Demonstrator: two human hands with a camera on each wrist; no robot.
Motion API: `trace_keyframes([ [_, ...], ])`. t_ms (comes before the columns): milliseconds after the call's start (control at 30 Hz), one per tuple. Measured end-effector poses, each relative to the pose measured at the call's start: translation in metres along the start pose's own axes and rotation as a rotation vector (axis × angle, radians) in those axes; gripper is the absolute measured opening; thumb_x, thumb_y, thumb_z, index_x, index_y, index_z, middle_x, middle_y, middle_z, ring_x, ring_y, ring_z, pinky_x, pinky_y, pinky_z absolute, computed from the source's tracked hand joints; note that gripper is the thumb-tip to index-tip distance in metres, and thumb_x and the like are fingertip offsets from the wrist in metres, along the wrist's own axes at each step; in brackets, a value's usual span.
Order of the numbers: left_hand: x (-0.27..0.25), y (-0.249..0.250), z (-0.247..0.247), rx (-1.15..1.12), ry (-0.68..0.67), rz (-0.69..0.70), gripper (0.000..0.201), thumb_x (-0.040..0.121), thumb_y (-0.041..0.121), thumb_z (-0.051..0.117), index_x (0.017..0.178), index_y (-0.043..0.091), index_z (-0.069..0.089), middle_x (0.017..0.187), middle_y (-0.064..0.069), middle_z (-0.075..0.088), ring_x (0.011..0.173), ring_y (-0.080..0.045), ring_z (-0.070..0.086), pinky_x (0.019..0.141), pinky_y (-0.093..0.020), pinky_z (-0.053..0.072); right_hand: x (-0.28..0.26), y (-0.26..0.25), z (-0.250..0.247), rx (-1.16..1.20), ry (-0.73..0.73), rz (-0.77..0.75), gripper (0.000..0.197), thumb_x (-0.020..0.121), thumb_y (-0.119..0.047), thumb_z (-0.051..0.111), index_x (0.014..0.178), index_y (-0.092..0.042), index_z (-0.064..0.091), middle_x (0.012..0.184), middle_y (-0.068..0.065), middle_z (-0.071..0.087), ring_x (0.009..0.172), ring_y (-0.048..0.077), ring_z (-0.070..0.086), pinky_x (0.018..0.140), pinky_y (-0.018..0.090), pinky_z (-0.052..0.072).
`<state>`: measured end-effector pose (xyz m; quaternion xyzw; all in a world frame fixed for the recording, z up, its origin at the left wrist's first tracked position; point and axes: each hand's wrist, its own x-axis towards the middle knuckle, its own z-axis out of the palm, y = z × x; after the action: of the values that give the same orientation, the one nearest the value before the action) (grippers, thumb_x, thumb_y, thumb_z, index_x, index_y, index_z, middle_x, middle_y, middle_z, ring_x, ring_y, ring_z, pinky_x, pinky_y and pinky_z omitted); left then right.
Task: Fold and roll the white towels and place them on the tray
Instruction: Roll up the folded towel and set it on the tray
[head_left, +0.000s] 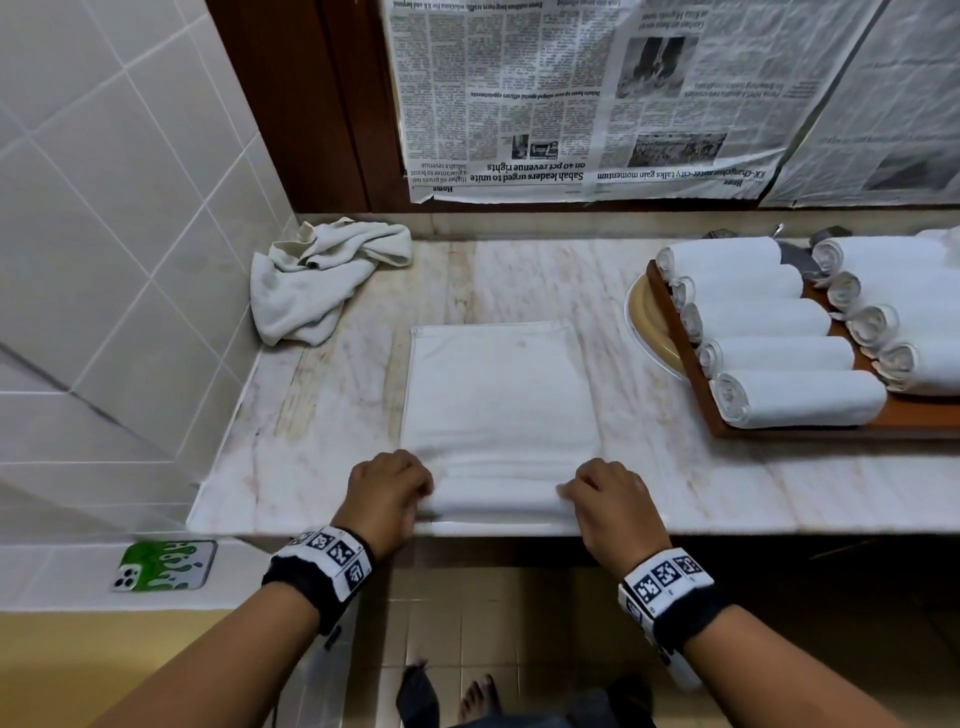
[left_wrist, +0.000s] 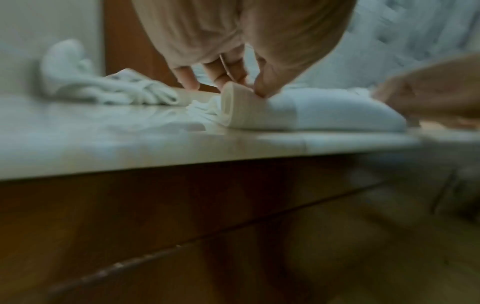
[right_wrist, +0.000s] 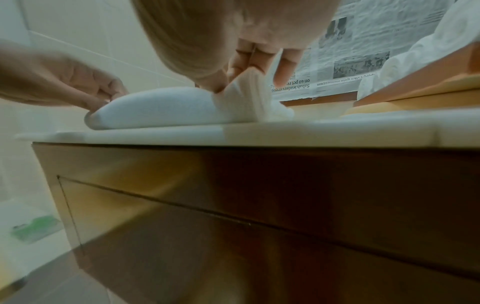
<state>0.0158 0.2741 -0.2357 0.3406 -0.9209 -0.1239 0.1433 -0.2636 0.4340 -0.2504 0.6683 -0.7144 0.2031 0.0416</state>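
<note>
I had the folded white towel (head_left: 501, 395) at the counter's (head_left: 332, 395) front edge, my left hand (head_left: 387, 491) and right hand (head_left: 613, 499) each pinching an end of the started roll; soft, light, floppy cloth, probably best gripped at both ends to stay tight.

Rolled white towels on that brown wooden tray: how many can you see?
9 rolled white towels on the brown wooden tray: five in the left column, four in the right. More may lie beyond the picture's right edge.
</note>
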Motion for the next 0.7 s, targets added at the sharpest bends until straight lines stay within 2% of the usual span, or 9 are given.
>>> trace_keyframes([
  [67, -0.005, 0.000, -0.002, 0.027, -0.026, 0.088, 0.026, 0.066, 0.011, 0.073, 0.085, 0.024, 0.062, 0.089, 0.006, 0.060, 0.076, -0.023, 0.060, 0.072, -0.032, 0.038, -0.008, 0.001, 0.001, 0.038, 0.034, -0.065, 0.035, 0.064, -0.003, 0.072, 0.095, -0.018, 0.067, 0.093, 0.005, 0.063, 0.078, 0.029, 0.059, 0.069, 0.035, 0.043],
  [133, -0.010, -0.002, -0.004, 0.026, -0.047, 0.105, 0.024, 0.074, 0.033, 0.073, 0.092, 0.024, 0.060, 0.096, 0.008, 0.060, 0.082, -0.018, 0.056, 0.076, -0.031, 0.042, -0.017, 0.005, 0.002, 0.074, 0.007, -0.083, 0.033, 0.071, -0.016, 0.065, 0.104, -0.021, 0.063, 0.116, 0.008, 0.064, 0.107, 0.032, 0.060, 0.090, 0.042, 0.043],
  [200, -0.013, -0.006, -0.003, 0.028, -0.098, 0.116, 0.032, 0.074, 0.045, 0.067, 0.097, 0.024, 0.058, 0.100, 0.007, 0.060, 0.083, -0.018, 0.057, 0.075, -0.031, 0.045, -0.024, 0.012, 0.003, 0.093, -0.089, -0.065, 0.040, 0.072, -0.027, 0.073, 0.110, -0.026, 0.063, 0.139, 0.006, 0.056, 0.132, 0.027, 0.047, 0.109, 0.047, 0.034],
  [233, -0.013, -0.007, -0.002, 0.024, -0.113, 0.122, 0.032, 0.075, 0.046, 0.063, 0.098, 0.024, 0.058, 0.101, 0.006, 0.061, 0.082, -0.020, 0.059, 0.074, -0.031, 0.046, -0.025, 0.016, 0.004, 0.108, -0.139, -0.069, 0.047, 0.071, -0.030, 0.078, 0.114, -0.028, 0.060, 0.142, 0.003, 0.054, 0.134, 0.025, 0.046, 0.109, 0.049, 0.036],
  [333, -0.012, -0.011, 0.001, 0.011, -0.108, 0.139, 0.031, 0.081, 0.042, 0.058, 0.102, 0.021, 0.059, 0.103, 0.001, 0.063, 0.082, -0.023, 0.060, 0.072, -0.031, 0.049, -0.019, 0.024, 0.001, 0.199, -0.204, -0.059, 0.058, 0.068, -0.032, 0.086, 0.117, -0.033, 0.056, 0.132, -0.002, 0.061, 0.118, 0.022, 0.059, 0.093, 0.047, 0.052],
  [467, -0.012, -0.012, 0.000, 0.007, -0.101, 0.103, 0.031, 0.086, 0.039, 0.054, 0.109, 0.020, 0.061, 0.105, 0.000, 0.066, 0.086, -0.024, 0.063, 0.076, -0.031, 0.051, -0.010, 0.027, -0.005, 0.248, -0.181, -0.014, 0.038, 0.076, -0.031, 0.080, 0.111, -0.032, 0.066, 0.112, -0.009, 0.067, 0.100, 0.016, 0.065, 0.082, 0.038, 0.055],
  [533, -0.011, -0.011, -0.002, -0.031, -0.094, 0.050, 0.030, 0.087, 0.039, 0.051, 0.110, 0.022, 0.060, 0.103, 0.002, 0.066, 0.086, -0.025, 0.064, 0.077, -0.034, 0.050, -0.007, 0.027, -0.007, 0.284, -0.167, 0.042, 0.029, 0.085, -0.041, 0.069, 0.113, -0.036, 0.067, 0.110, -0.016, 0.065, 0.101, 0.009, 0.061, 0.087, 0.036, 0.052],
  [600, -0.009, -0.011, -0.002, -0.076, -0.085, -0.032, 0.036, 0.088, 0.044, 0.045, 0.112, 0.022, 0.063, 0.105, 0.001, 0.067, 0.090, -0.027, 0.064, 0.080, -0.038, 0.049, -0.004, 0.027, -0.010, 0.320, -0.204, 0.101, 0.028, 0.090, -0.048, 0.058, 0.116, -0.040, 0.066, 0.111, -0.019, 0.063, 0.104, 0.007, 0.059, 0.093, 0.032, 0.047],
  [700, -0.008, -0.008, -0.003, -0.189, -0.097, -0.164, 0.048, 0.090, 0.049, 0.042, 0.116, 0.016, 0.065, 0.110, -0.002, 0.069, 0.100, -0.027, 0.064, 0.089, -0.038, 0.048, 0.005, 0.026, -0.017, 0.350, -0.283, 0.196, 0.025, 0.097, -0.046, 0.053, 0.118, -0.040, 0.065, 0.114, -0.019, 0.064, 0.108, 0.007, 0.059, 0.100, 0.034, 0.043],
])
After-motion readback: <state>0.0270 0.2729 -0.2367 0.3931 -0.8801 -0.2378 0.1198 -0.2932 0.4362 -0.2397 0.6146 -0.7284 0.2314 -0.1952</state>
